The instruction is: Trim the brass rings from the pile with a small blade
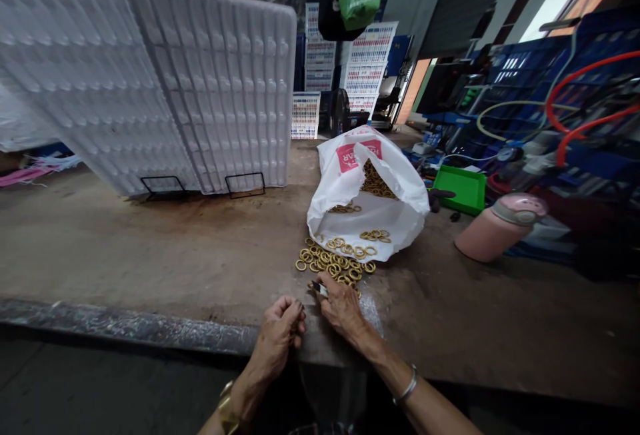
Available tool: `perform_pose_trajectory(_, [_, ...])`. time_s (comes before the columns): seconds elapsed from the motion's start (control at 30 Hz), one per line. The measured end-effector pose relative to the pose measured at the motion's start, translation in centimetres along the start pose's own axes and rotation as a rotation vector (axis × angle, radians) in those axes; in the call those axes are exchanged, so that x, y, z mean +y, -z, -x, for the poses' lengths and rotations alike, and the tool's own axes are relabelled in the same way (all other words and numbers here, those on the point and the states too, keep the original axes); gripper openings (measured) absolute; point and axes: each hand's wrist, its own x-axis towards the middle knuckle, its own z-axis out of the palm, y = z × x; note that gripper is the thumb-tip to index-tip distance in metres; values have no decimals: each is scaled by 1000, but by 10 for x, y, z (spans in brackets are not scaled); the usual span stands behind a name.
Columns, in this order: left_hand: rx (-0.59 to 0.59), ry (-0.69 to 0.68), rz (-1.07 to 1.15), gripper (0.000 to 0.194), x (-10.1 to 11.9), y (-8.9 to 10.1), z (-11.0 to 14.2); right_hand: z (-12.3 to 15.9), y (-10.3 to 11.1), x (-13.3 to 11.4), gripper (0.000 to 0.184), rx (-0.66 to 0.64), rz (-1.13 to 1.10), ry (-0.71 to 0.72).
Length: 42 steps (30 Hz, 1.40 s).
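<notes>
My left hand [281,332] rests curled at the front edge of the workbench [150,248], fingers closed together; what is in them is hidden. My right hand [341,303] lies just right of it, fingers pinched on a small dark-and-white object at the near edge of a pile of brass rings [334,260]. The rings spill from the mouth of a white plastic bag [367,188] with red print, which lies on its side with more rings inside.
Two white moulded trays [150,82] lean upright on wire stands at the back left. A pink flask [500,225] lies at the right, a green tray [463,188] behind it. Blue crates and hoses crowd the right side.
</notes>
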Motion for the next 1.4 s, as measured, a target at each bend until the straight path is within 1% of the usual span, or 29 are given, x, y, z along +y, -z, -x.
perform_pose_trajectory(0.07, [51,-59,-153,34,1,-1,-7,4,0,2,17,12,-67,25])
perform_pose_trajectory(0.13, [68,-103,-298,37,4,-3,-13,8,0,4,15,24,-123,61])
perform_pose_trajectory(0.23, [18,-143,-469,35,9,-8,-19,12,-1,7,14,39,-171,90])
perform_pose_trajectory(0.37, [-21,-171,-534,25,10,-14,-21,14,-1,6,14,32,-201,90])
perform_pose_trajectory(0.5, [23,-176,-528,25,6,-12,-23,13,1,6,18,0,-237,24])
perform_pose_trajectory(0.63, [57,-181,-528,26,3,-9,-21,12,3,6,22,12,-278,-47])
perform_pose_trajectory(0.73, [38,-207,-526,26,2,-10,-19,11,5,0,22,1,-366,-35])
perform_pose_trajectory(0.87, [-4,-253,-526,25,0,-11,-16,9,5,-7,24,-54,-439,-32])
perform_pose_trajectory(0.93, [-22,-220,-514,26,1,-11,-15,8,4,-9,26,-61,-469,-54])
perform_pose_trajectory(1.0, [-54,-136,-471,29,3,-11,-13,8,3,-9,25,-51,-487,-67])
perform_pose_trajectory(1.1, [-103,17,-339,33,7,-11,-12,9,2,-9,26,-46,-497,-64])
perform_pose_trajectory(1.17, [-121,78,-237,34,9,-12,-11,10,3,-10,28,-49,-511,-63])
perform_pose_trajectory(1.27, [-128,76,-157,35,9,-13,-9,9,4,-12,29,-62,-539,-57])
perform_pose_trajectory(1.4, [-122,55,-165,35,9,-13,-7,8,6,-13,28,-60,-541,-70])
